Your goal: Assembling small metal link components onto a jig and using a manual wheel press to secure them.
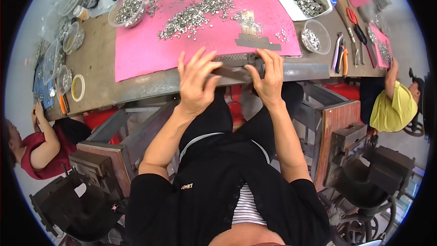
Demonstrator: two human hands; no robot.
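Running left to right at the front edge of the tabletop [96,75], a dark metal bar [231,58] with a row of slots has its left end hidden by the left hand [198,82]. That grip meets a motion-blurred dark strip [232,73]; whether it clamps, I cannot tell. The right hand [269,76] pinches the bar's right end. Beyond, shiny angular metal bits [195,17] cover part of a pink mat [136,59].

The left hand [196,84] and right hand [269,79] flank a dark metal bar [231,58] before silvery pieces [198,16] scattered on a pink mat [141,57].
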